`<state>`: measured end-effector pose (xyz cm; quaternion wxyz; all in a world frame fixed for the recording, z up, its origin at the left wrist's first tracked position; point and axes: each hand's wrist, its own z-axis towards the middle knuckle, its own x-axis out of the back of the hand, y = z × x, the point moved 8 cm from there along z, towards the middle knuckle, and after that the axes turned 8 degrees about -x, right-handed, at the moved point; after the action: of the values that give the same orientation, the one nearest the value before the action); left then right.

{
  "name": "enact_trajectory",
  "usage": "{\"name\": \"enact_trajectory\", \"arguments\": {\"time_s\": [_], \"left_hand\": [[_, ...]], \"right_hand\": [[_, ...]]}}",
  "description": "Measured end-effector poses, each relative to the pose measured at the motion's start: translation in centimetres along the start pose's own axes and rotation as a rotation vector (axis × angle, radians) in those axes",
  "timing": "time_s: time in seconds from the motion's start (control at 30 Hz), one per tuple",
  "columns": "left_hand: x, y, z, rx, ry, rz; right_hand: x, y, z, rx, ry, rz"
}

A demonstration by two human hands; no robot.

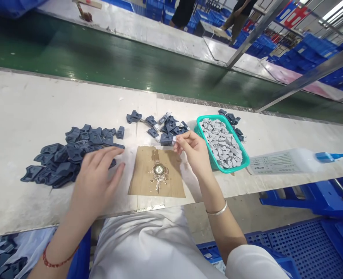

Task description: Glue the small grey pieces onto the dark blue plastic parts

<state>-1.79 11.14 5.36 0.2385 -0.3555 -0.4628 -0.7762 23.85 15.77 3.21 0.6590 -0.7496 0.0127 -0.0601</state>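
Note:
My right hand (193,149) pinches the pale end of a dark blue-grey plastic part (167,140) just above the far edge of a brown cardboard piece (141,180). Behind it lies a small group of similar dark parts (170,124), some with pale pieces on them. My left hand (97,180) has its fingers spread at the right side of a larger pile of dark plastic parts (58,159), covering some of it. On the cardboard sits a small round object (159,169) amid shiny wet spots.
A green basket (199,122) of small light grey pieces (222,143) stands right of my right hand. A white bottle with a blue nozzle (299,161) lies farther right. Beyond the table runs a green conveyor belt (116,66). A metal post (252,37) rises behind the basket.

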Motion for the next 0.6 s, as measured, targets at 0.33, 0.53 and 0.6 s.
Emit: {"name": "enact_trajectory", "arguments": {"time_s": [0.33,0.53,0.6], "left_hand": [[-2.0,-1.3,2.3,-0.22,-0.153,0.485],[-2.1,-0.8,2.9,-0.332,-0.221,0.576],[-1.9,-0.7,3.2,-0.368,-0.213,0.56]], "right_hand": [[7.4,-1.7,-0.8,0.155,0.38,-0.624],[12.4,-3.5,2.5,0.271,0.362,-1.085],[12.7,-3.5,4.1,0.313,0.321,-1.134]]}}
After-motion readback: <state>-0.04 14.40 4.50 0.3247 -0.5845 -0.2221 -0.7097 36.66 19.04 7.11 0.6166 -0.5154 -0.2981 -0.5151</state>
